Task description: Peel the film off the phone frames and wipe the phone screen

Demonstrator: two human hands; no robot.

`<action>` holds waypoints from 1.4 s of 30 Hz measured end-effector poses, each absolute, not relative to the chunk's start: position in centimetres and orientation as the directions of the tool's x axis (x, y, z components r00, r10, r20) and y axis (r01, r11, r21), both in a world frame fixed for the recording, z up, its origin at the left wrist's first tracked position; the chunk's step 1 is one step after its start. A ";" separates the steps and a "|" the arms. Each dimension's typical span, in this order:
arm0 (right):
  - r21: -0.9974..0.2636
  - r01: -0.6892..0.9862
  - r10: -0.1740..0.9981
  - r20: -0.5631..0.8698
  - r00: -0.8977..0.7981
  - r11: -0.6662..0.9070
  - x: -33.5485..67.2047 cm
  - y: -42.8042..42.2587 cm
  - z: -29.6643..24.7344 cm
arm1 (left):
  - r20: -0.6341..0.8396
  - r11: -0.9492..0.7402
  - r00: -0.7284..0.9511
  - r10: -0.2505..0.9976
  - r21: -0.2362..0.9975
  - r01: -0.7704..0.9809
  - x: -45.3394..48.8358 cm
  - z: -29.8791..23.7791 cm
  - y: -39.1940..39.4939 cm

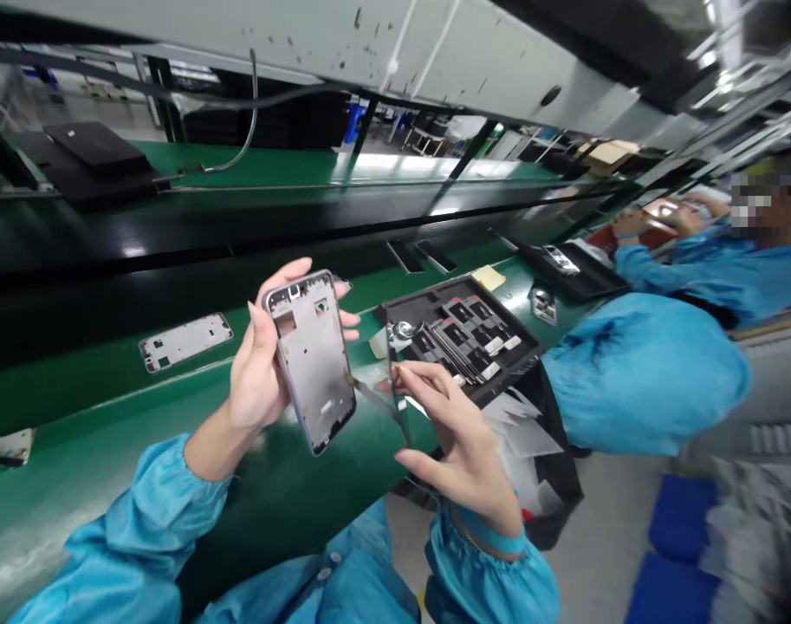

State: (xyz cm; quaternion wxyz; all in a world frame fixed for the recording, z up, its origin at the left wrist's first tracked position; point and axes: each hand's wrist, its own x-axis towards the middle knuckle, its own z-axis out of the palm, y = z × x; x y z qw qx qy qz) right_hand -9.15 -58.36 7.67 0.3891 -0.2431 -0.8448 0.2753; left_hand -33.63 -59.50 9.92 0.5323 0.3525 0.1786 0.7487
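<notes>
My left hand (258, 364) grips a silver phone frame (312, 360) upright, its inner side toward me, above the green bench. My right hand (457, 438) pinches a thin dark flat panel (395, 381) edge-on, with a thin strip reaching to the frame's right edge. Both arms wear blue sleeves.
Another phone frame (185, 340) lies flat on the green bench (109, 433) to the left. A black tray (463, 334) of small parts sits at right, with a yellow note (489, 277) behind it. A black conveyor belt (239, 230) runs behind. A co-worker in blue (648, 364) works at right.
</notes>
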 end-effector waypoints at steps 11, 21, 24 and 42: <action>-0.606 0.255 0.589 0.452 -0.670 0.754 -9.3 -58.1 6.6 | 0.370 -0.487 -0.317 0.873 0.647 -0.586 -35.4 10.2 -59.0; -0.712 0.180 0.636 0.447 -0.629 0.679 -10.8 -57.8 5.6 | 0.370 -0.468 -0.287 0.884 0.712 -0.524 -35.8 9.6 -58.7; -0.789 0.090 0.688 0.465 -0.557 0.607 -12.5 -57.9 4.1 | 0.376 -0.460 -0.265 0.888 0.737 -0.496 -36.0 9.7 -58.7; -0.854 -0.082 0.699 0.472 -0.536 0.514 -15.1 -58.1 3.0 | 0.577 -0.600 -0.164 0.800 0.769 -0.220 -37.1 9.6 -59.1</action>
